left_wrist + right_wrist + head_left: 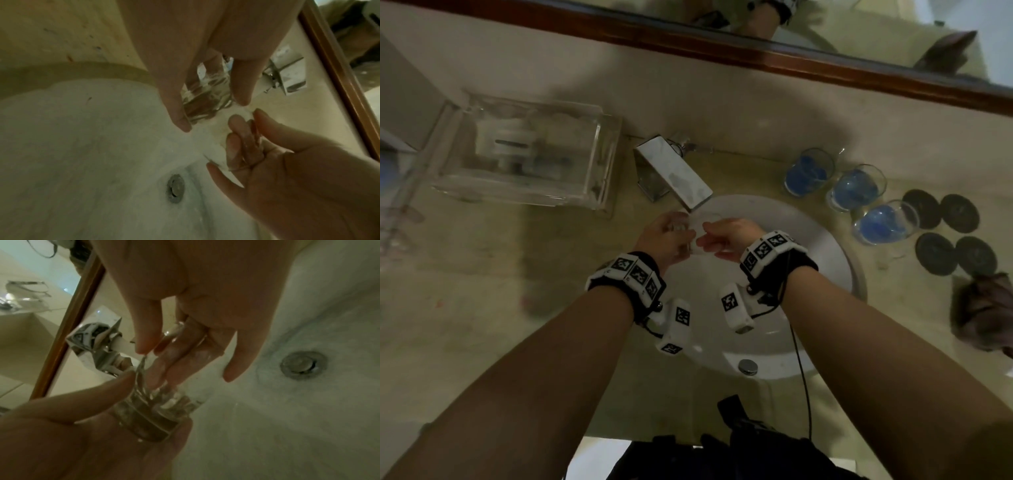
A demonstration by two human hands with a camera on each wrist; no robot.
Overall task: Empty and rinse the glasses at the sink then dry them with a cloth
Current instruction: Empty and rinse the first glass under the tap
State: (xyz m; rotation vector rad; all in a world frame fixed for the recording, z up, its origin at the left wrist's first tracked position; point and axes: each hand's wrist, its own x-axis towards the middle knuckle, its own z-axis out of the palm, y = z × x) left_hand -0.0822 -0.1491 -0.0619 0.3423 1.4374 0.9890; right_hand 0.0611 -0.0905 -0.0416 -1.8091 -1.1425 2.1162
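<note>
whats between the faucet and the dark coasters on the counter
Three glasses of blue liquid stand in a slanting row between the faucet and the four coasters; the head view shows it.

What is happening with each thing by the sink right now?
Clear drinking glass: tipped over the white sink basin, held by both hands.
Left hand: grips its base.
Right hand: fingers inside its mouth.
Three clear glasses of blue liquid: upright, still full.
Round metal drain plug: raised.

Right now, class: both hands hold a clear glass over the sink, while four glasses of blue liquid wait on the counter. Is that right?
One detail is wrong: the head view shows three blue glasses on the counter, not four. The left hand and right hand do hold a clear glass over the sink.
</note>
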